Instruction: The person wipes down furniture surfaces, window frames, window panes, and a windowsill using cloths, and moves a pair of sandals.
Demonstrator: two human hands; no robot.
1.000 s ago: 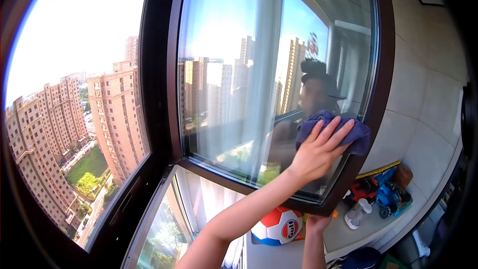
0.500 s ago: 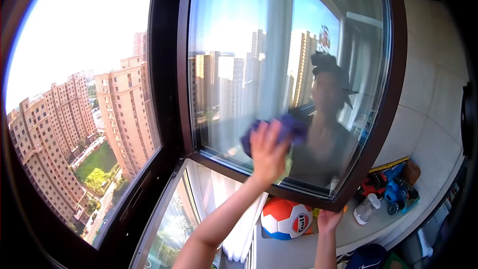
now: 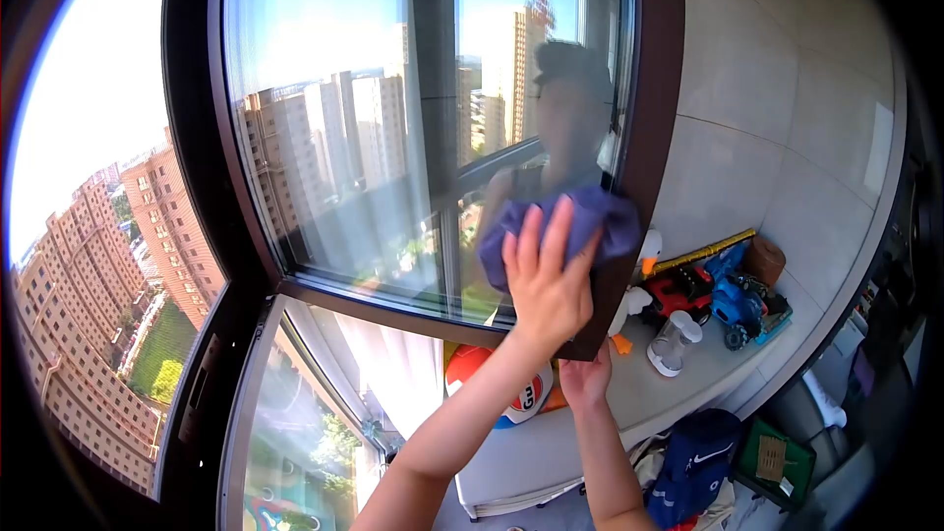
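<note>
My left hand (image 3: 547, 285) presses a bunched purple cloth (image 3: 612, 221) against the glass pane (image 3: 344, 177), near the lower right corner of the open window sash. The fingers lie spread over the cloth. Below it, my right hand (image 3: 587, 375) grips the bottom corner of the dark brown sash frame (image 3: 661, 69); its fingertips are partly hidden behind the frame. Tall buildings and a person's reflection show in the glass.
Beneath the sash, a Gulf ball (image 3: 470, 366) sits on a counter (image 3: 629, 413) with a clear-topped white container (image 3: 676, 342) and several toys (image 3: 739, 297). A blue bag (image 3: 696, 462) and a green box (image 3: 777, 462) stand lower right. Outside the open window (image 3: 88, 69) is a long drop.
My left hand has slid the cloth rightward across the pane to the sash's right side. My right hand stays at the bottom corner. The camera view has turned right and down.
</note>
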